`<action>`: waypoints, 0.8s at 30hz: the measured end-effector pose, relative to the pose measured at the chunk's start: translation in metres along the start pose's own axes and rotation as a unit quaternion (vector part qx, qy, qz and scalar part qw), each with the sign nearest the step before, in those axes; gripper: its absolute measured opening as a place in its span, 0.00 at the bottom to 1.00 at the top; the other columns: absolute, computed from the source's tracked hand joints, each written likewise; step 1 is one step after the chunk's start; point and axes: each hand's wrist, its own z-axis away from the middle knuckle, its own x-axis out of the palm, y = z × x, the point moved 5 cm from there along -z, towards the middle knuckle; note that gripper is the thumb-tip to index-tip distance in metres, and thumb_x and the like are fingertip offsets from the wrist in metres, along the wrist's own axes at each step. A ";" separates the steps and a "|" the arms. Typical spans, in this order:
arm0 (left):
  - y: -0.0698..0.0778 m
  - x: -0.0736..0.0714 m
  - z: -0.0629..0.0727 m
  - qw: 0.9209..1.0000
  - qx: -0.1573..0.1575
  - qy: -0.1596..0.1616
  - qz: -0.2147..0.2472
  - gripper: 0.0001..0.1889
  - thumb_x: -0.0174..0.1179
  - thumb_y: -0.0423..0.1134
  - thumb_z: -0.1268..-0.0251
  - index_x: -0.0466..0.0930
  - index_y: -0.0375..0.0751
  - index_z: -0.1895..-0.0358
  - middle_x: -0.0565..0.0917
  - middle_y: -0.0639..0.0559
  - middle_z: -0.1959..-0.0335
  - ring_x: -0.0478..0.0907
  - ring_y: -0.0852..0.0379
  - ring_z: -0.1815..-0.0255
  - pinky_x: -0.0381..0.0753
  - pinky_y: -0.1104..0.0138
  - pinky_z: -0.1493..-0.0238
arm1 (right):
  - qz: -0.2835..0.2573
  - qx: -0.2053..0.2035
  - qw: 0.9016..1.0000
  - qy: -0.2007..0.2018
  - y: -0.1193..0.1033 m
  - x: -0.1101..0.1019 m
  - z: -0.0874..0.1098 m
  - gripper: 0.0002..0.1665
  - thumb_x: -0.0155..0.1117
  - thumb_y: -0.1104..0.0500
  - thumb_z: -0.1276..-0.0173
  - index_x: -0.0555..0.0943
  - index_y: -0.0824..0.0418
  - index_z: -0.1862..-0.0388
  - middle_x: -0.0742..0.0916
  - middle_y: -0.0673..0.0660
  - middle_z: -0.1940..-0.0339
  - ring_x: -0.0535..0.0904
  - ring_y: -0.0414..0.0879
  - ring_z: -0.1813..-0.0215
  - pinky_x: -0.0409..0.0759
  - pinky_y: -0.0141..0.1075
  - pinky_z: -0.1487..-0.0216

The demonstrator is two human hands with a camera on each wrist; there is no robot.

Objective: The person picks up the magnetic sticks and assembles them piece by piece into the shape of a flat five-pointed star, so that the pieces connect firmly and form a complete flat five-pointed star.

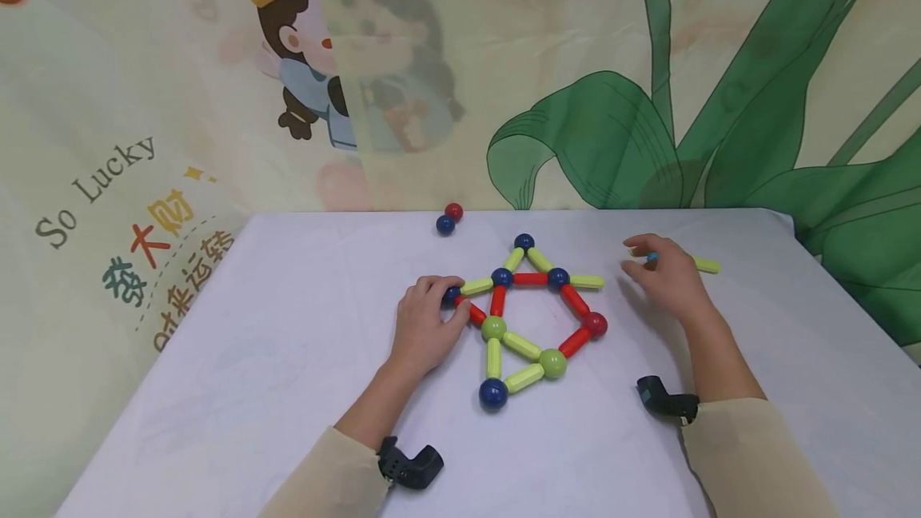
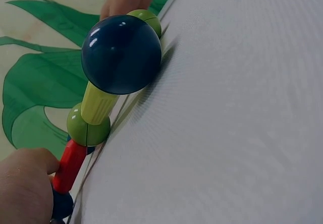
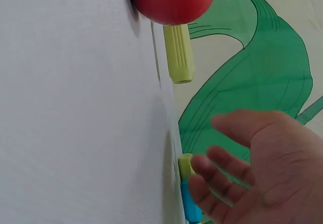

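Observation:
A flat framework of magnetic rods and balls lies on the table, with red rods (image 1: 531, 279), yellow-green rods (image 1: 523, 378), blue balls (image 1: 493, 394), green balls (image 1: 552, 363) and a red ball (image 1: 595, 324). My left hand (image 1: 428, 322) grips the blue ball (image 1: 450, 296) at its left corner, the thumb lying by a red rod (image 2: 69, 167). To the right of the framework my right hand (image 1: 665, 274) hovers with thumb and fingers apart. Close to its fingers are a blue rod (image 3: 191, 202) and a yellow-green rod (image 3: 185, 166), partly hidden by the hand.
Near the back edge sit a loose red ball (image 1: 454, 212) and a loose blue ball (image 1: 445, 225), side by side. Another yellow-green rod (image 1: 707, 264) shows beyond my right hand. A patterned cloth (image 1: 432, 174) hangs behind the white table (image 1: 288, 390).

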 end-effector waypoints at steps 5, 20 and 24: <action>-0.001 0.000 0.000 1.000 0.000 0.003 0.001 0.19 0.62 0.45 0.30 0.82 0.47 0.39 0.79 0.44 0.40 0.75 0.43 0.37 0.71 0.47 0.31 | 0.017 0.035 0.998 0.052 0.011 -0.006 0.000 0.32 0.59 0.60 0.25 0.67 0.67 0.24 0.72 0.77 0.32 0.72 0.72 0.36 0.77 0.65 0.36; -0.001 0.001 0.000 1.000 0.000 0.003 0.001 0.19 0.62 0.45 0.31 0.82 0.47 0.39 0.79 0.44 0.40 0.75 0.43 0.38 0.71 0.47 0.31 | 0.085 0.078 0.993 0.037 0.027 -0.012 -0.003 0.29 0.51 0.67 0.31 0.71 0.75 0.31 0.68 0.81 0.29 0.63 0.80 0.28 0.64 0.70 0.30; 0.000 0.000 0.000 1.000 0.000 0.004 0.000 0.19 0.62 0.45 0.31 0.82 0.47 0.39 0.79 0.43 0.41 0.75 0.43 0.38 0.71 0.47 0.32 | 0.102 0.090 0.991 0.020 0.026 -0.011 -0.002 0.26 0.52 0.68 0.30 0.75 0.72 0.34 0.71 0.79 0.29 0.64 0.79 0.28 0.65 0.70 0.30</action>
